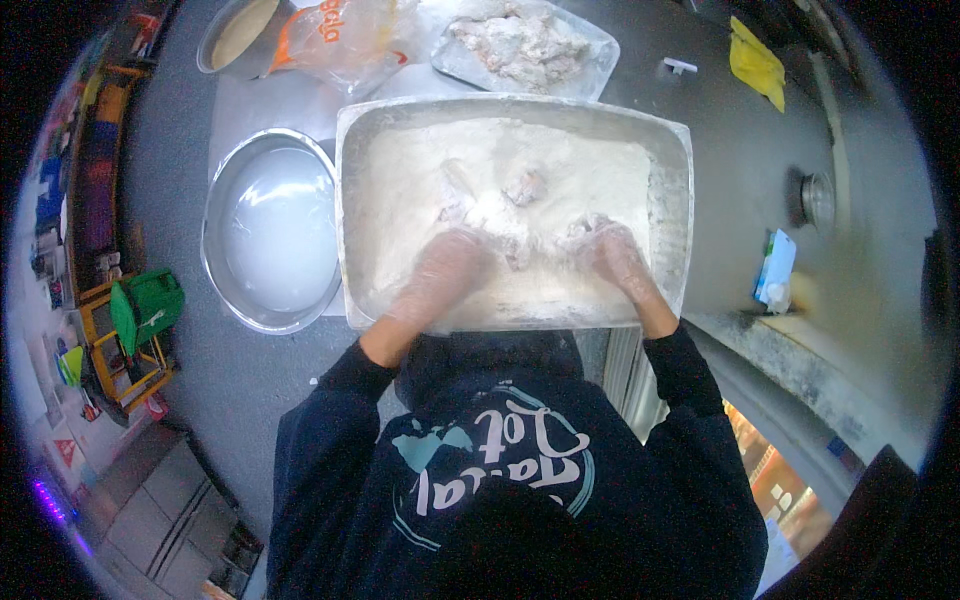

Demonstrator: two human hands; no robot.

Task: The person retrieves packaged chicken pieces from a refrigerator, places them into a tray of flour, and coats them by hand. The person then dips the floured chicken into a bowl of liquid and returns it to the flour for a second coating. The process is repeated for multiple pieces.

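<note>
A deep rectangular metal pan (pixel 681 172) of white flour (pixel 405 157) lies before me. Both my hands wear thin clear gloves and are down in the flour. My left hand (pixel 450 262) is blurred, its fingers beside a flour-coated piece (pixel 454 195), perhaps meat. My right hand (pixel 616 255) works at the right side, fingers curled about a flour-covered lump; flour hides whether it grips it. Between and beyond the hands, another coated piece (pixel 523 187), pinkish under the flour, rests on the surface.
Left of the pan stands a round metal bowl (pixel 212 247). Behind are a tray (pixel 604 71) of floured pieces, a plastic bag (pixel 337 37) and a tub (pixel 206 45). To the right lie a yellow cloth (pixel 756 64), a small metal bowl (pixel 817 199) and a blue-white box (pixel 776 266).
</note>
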